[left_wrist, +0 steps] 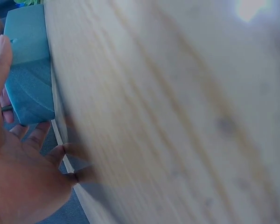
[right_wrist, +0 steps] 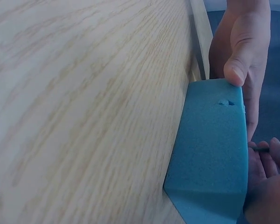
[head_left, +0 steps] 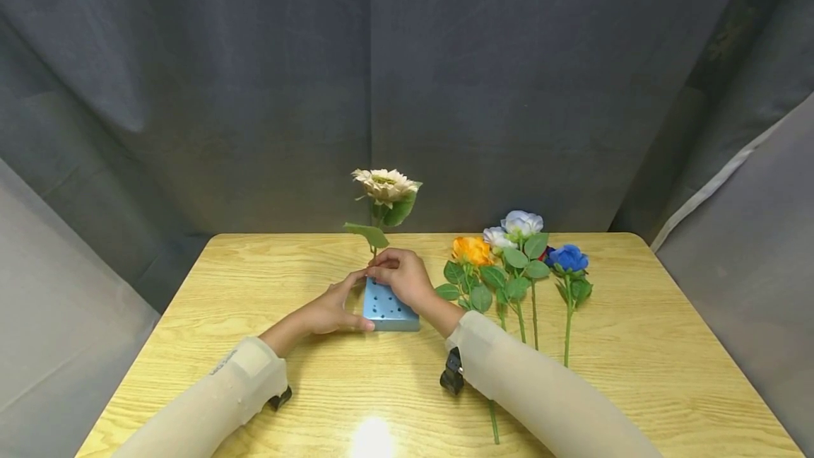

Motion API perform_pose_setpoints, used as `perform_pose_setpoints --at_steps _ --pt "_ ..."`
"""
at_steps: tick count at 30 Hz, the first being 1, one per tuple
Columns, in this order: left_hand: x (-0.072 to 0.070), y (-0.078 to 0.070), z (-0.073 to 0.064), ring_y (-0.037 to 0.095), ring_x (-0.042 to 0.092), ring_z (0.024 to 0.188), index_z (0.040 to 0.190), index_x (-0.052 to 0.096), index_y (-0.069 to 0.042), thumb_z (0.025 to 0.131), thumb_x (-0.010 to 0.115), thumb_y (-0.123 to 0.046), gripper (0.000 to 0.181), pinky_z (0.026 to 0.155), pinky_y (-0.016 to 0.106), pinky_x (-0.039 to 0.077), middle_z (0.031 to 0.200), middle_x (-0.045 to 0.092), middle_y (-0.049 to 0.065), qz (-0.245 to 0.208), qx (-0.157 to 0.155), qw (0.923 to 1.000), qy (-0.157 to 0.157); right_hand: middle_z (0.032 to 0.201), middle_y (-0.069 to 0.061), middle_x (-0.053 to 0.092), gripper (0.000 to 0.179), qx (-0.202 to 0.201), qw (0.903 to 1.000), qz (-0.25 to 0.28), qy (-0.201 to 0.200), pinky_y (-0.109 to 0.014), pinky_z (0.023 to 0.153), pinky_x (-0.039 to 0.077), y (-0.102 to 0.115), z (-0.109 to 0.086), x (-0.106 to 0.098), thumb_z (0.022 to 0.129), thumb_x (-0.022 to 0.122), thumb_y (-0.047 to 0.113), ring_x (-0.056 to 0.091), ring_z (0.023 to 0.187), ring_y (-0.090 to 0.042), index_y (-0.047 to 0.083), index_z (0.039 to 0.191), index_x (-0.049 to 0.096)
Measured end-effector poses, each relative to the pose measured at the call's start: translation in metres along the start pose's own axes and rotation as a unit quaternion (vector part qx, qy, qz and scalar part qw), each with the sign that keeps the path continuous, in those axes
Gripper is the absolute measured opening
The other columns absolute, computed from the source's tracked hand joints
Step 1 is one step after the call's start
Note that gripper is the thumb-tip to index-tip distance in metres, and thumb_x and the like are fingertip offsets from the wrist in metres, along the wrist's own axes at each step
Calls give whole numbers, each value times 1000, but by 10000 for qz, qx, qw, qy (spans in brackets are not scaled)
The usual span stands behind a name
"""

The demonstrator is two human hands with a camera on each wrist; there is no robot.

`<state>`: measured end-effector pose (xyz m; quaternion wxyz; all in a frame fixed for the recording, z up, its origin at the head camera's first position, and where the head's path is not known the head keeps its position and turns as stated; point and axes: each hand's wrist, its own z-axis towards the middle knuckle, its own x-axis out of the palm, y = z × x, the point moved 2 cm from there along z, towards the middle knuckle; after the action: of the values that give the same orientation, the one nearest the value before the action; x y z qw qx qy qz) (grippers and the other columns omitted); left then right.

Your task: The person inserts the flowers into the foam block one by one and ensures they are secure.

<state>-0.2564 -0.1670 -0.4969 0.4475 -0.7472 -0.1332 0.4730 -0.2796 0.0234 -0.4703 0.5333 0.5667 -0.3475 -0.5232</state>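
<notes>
A light blue foam block (head_left: 391, 312) with several holes in its top lies on the table. My left hand (head_left: 327, 309) grips its left side, thumb at the near corner and fingers toward the back; the left wrist view shows this hand (left_wrist: 28, 177) around the block's end (left_wrist: 30, 70). A cream sunflower (head_left: 384, 186) with green leaves stands upright at the block's far left corner. With thumb and fingers my right hand (head_left: 407, 280) pinches its stem low down, close over the foam. In the right wrist view the stem (right_wrist: 259, 149) shows between those fingers; its lower tip is hidden.
Right of the block lie several artificial flowers: an orange one (head_left: 473, 251), white-lilac ones (head_left: 522, 222), a blue one (head_left: 568, 259) and a partly hidden red one. Their stems point toward me, some passing under my right forearm. A grey curtain (head_left: 254, 90) hangs behind the table (head_left: 254, 267).
</notes>
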Motion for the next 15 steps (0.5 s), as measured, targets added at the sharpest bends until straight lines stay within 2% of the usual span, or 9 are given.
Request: perform_pose_setpoints --at_steps 8,15 --pt "0 -1 -1 35 16 157 166 14 -17 84 86 -41 112 122 66 -7 170 23 14 44 0 10000 -23 95 -13 77 5 56 9999 91 -21 -31 76 63 -1 0 0 91 77 2 77 89 -26 0 94 74" --pt "1 -1 -2 39 16 157 166 16 -14 86 86 -37 109 120 70 -7 169 24 16 6 125 9999 -60 93 -13 77 5 91 9999 78 -70 -31 76 63 -2 1 1 91 78 3 76 88 -25 0 93 74"
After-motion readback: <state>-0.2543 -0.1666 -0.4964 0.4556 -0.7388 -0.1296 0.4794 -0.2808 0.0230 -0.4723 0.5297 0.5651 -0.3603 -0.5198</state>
